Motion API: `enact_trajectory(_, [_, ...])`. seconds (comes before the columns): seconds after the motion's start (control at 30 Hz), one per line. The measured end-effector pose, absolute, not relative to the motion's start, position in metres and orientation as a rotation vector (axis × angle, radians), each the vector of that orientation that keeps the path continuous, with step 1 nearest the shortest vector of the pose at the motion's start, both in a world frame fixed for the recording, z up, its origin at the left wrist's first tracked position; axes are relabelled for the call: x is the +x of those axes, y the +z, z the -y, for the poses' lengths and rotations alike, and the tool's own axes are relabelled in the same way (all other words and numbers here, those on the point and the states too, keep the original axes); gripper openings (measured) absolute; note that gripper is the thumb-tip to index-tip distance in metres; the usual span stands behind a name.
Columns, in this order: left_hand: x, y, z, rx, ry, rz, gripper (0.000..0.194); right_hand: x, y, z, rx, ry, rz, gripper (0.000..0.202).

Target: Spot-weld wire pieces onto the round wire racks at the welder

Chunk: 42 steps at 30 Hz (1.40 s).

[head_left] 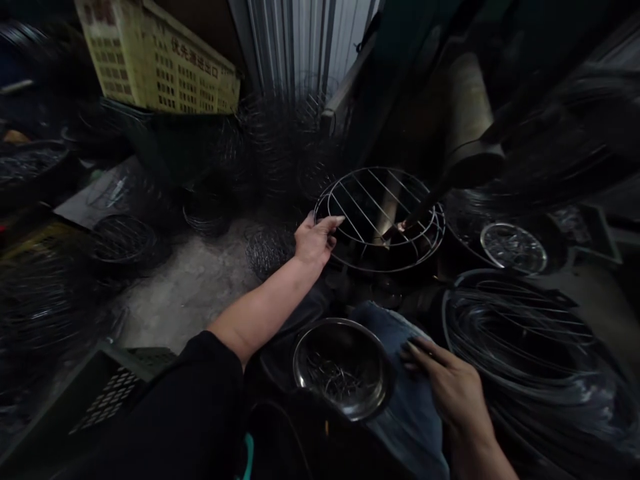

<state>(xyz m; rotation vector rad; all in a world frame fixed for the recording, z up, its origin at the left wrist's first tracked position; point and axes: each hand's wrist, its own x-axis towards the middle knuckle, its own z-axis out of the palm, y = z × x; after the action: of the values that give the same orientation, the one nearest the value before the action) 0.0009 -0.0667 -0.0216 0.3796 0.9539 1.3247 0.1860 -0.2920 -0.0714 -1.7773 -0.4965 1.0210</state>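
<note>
My left hand [316, 241] is closed on the left edge of a round wire rack [367, 217], thumb on top of the rim. The rack is held out between two metal rods of a machine; the lower rod's tip [383, 237] is under its bars and the upper one [413, 217] reaches in from the right. Over the blue cloth [395, 407] on the lap is my right hand [447, 380], its fingers bent and near each other; whether they hold anything is too dark to tell. Left of it, a steel bowl [345, 370] holds small wire pieces.
Stacked wire rings [273, 147] stand at the back. A yellow crate [160, 67] sits at upper left, a green crate [110, 393] at lower left. Large wire hoops [520, 333] lie at right, beneath a dish of small metal parts [513, 249]. A thick machine arm [470, 107] hangs above.
</note>
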Motion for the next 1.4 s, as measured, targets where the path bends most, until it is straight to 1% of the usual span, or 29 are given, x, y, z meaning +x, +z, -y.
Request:
enact_trajectory(0.2, [0.005,-0.019,0.073,0.467,1.346,-0.956,0.038,0.176,-0.012,0.214,-1.646,0.846,0.813,0.041])
enact_trajectory(0.3, [0.006,-0.016,0.072,0.499,1.335,-0.969,0.038,0.168,-0.001,0.179,-1.726,0.758,0.924,0.032])
enact_trajectory(0.37, [0.005,-0.014,0.070,0.516,1.340,-0.961,0.038,0.163,-0.003,0.164,-1.763,0.706,0.958,0.030])
enact_trajectory(0.47, [0.003,-0.013,0.063,0.530,1.352,-0.938,0.038,0.157,-0.011,0.154,-1.676,0.703,0.864,0.033])
enact_trajectory(0.63, [0.002,-0.012,0.052,0.539,1.339,-0.917,0.038,0.144,-0.026,0.156,-1.493,0.660,0.656,0.033])
enact_trajectory(0.8, [0.004,-0.012,0.042,0.541,1.307,-0.921,0.036,0.140,-0.037,0.161,-1.435,0.621,0.643,0.032])
enact_trajectory(0.93, [0.006,-0.014,0.034,0.538,1.262,-0.923,0.033,0.138,-0.036,0.161,-1.419,0.567,0.653,0.031])
enact_trajectory(1.13, [0.007,-0.012,0.023,0.507,1.202,-0.934,0.034,0.138,-0.031,0.154,-1.404,0.544,0.642,0.028])
enact_trajectory(1.4, [0.014,-0.012,0.013,0.473,1.172,-0.973,0.039,0.148,-0.033,0.140,-1.374,0.593,0.611,0.028])
